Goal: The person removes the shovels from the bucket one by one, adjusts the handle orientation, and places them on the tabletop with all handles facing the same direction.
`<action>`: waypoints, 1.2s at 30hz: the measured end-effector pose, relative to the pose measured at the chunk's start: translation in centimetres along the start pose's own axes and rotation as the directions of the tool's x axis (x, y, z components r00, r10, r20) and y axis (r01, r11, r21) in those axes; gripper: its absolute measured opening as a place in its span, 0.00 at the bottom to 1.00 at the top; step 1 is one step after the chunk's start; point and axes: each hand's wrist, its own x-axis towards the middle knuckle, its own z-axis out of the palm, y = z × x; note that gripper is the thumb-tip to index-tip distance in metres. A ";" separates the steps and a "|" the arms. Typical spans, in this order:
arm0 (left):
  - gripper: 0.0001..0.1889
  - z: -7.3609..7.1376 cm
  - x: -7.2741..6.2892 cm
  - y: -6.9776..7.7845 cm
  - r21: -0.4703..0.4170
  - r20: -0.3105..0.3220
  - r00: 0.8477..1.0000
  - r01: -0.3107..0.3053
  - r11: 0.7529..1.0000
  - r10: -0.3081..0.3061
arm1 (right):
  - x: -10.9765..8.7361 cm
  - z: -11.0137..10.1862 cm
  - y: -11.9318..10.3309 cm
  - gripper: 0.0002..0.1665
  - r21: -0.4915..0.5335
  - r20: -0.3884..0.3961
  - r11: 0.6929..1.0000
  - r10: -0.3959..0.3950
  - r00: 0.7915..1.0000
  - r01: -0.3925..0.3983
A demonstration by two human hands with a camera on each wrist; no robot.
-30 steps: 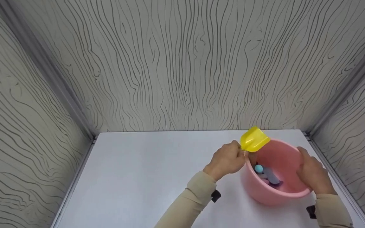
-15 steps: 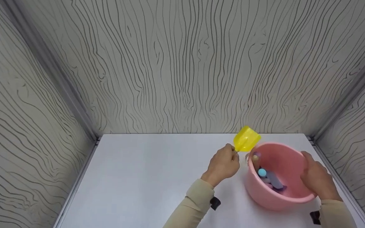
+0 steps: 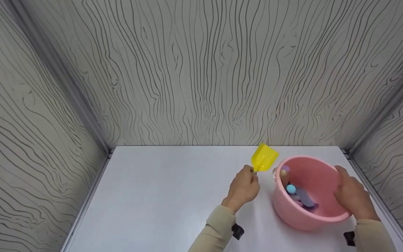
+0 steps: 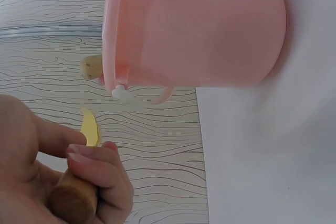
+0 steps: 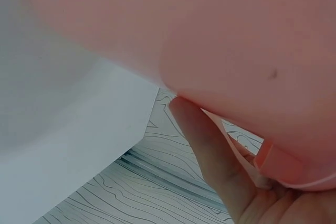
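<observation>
My left hand (image 3: 242,189) grips a small toy shovel by its wooden handle (image 4: 73,198); the yellow blade (image 3: 264,157) points up and away, left of the bucket. A round pink bucket (image 3: 292,215) is at the right of the table, its mouth tipped slightly toward me. Fingers of my right hand (image 3: 355,196) grip its right rim, with the thumb (image 5: 202,135) against the outer wall. Inside lie a light blue ball-shaped piece (image 3: 291,189), a grey-purple flat piece (image 3: 305,197) and a wooden handle (image 3: 284,177) leaning at the left rim. Some of the contents are partly hidden.
The white table (image 3: 166,196) stretches to the left of the bucket. Wood-patterned panels (image 3: 201,77) wall it at the back and both sides. A white handle joint (image 4: 122,93) juts from the bucket's rim on the side facing my left hand.
My left hand has drawn the yellow shovel leftward, from over the bucket's rim to apart from it. The right hand keeps its grip on the rim.
</observation>
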 end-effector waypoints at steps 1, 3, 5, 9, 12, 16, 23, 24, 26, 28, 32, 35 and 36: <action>0.12 0.1 -0.1 -0.2 -0.013 0.000 1.000 0.010 1.000 -0.010 | 0.1 0.0 0.0 0.42 -0.002 0.000 1.000 -0.001 1.000 0.001; 0.14 0.4 -0.3 -0.4 -0.040 -0.001 1.000 0.025 0.999 -0.025 | 0.2 -0.1 0.0 0.42 -0.007 0.002 1.000 0.000 1.000 0.000; 0.15 0.8 -0.6 -0.7 -0.063 0.001 0.999 0.037 0.997 -0.037 | 0.3 -0.1 -0.1 0.42 -0.017 -0.003 1.000 -0.009 1.000 0.009; 0.16 1.7 -1.0 -1.2 -0.114 0.001 0.998 0.055 0.992 -0.055 | 0.5 -0.3 -0.2 0.42 -0.046 -0.031 0.998 -0.047 0.998 0.046; 0.16 2.5 -1.2 -1.7 -0.147 -0.028 0.997 0.067 0.987 -0.071 | 0.6 -0.2 -0.4 0.41 -0.044 -0.046 0.997 -0.066 0.997 0.064; 0.15 3.8 -1.6 -2.7 -0.197 -0.099 0.991 0.071 0.978 -0.092 | 0.7 -0.1 -0.7 0.39 -0.015 -0.032 0.998 -0.054 0.998 0.053; 0.13 5.7 -2.3 -4.7 -0.263 -0.175 0.973 0.099 0.960 -0.149 | 0.4 0.0 -0.5 0.38 -0.021 -0.030 0.999 -0.040 0.999 0.039; 0.12 6.0 -2.3 -4.9 -0.273 -0.176 0.971 0.109 0.956 -0.161 | 0.4 -0.1 -0.4 0.39 -0.023 -0.030 0.999 -0.037 0.999 0.036; 0.12 6.5 -2.4 -5.2 -0.290 -0.176 0.966 0.131 0.948 -0.188 | 0.2 -0.2 -0.2 0.40 -0.024 -0.029 0.999 -0.032 0.999 0.031; 0.12 7.1 -2.6 -5.5 -0.310 -0.174 0.960 0.157 0.938 -0.218 | 0.2 -0.3 -0.1 0.41 -0.021 -0.025 1.000 -0.024 0.999 0.023; 0.13 8.2 -3.0 -6.3 -0.348 -0.172 0.946 0.202 0.915 -0.275 | 0.0 -0.1 0.1 0.41 -0.019 -0.026 1.000 -0.015 1.000 0.015; 0.15 8.9 -3.3 -7.2 -0.351 -0.174 0.939 0.223 0.909 -0.298 | -0.1 0.0 0.2 0.40 -0.021 -0.026 1.000 -0.012 1.000 0.011; 0.15 9.1 -3.4 -7.5 -0.351 -0.174 0.937 0.229 0.908 -0.304 | -0.2 0.0 0.2 0.40 -0.026 -0.028 1.000 -0.012 1.000 0.011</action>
